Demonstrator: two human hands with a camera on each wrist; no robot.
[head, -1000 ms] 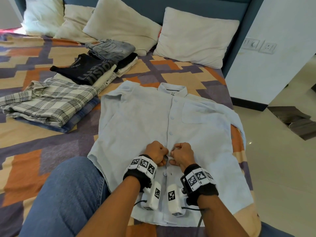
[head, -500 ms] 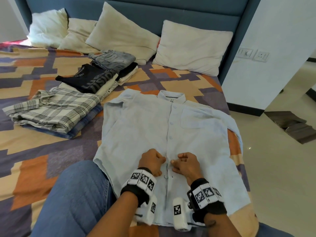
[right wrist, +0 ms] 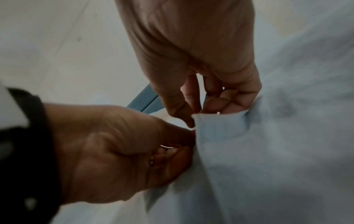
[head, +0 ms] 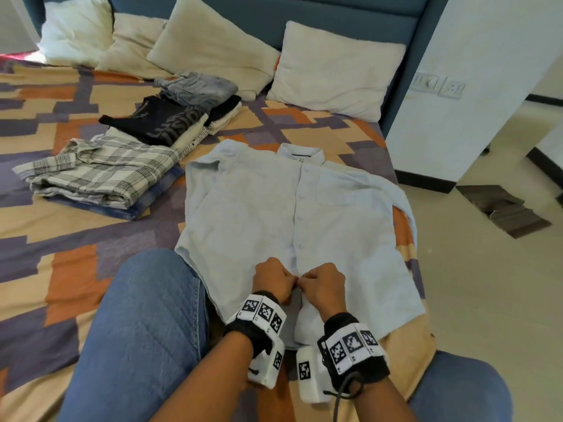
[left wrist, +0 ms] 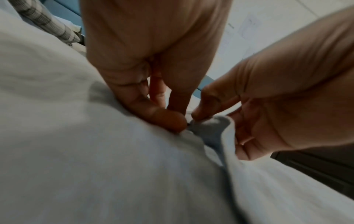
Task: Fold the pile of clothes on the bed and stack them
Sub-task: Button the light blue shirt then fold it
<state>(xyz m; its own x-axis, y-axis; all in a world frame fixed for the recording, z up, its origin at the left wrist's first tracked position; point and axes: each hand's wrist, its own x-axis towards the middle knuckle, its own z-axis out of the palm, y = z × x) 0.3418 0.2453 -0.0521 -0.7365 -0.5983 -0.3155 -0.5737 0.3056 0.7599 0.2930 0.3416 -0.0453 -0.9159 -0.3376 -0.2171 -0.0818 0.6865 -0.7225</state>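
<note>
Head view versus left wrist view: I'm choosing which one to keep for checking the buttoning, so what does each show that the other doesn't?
Only the head view shows the whole light blue shirt spread on the bed, its buttons, and the folded plaid shirt and other folded clothes beside it.

Only the left wrist view shows the fingertips pinching the raised placket edge up close.

Both show the left hand and right hand meeting at the shirt's front, low down.
</note>
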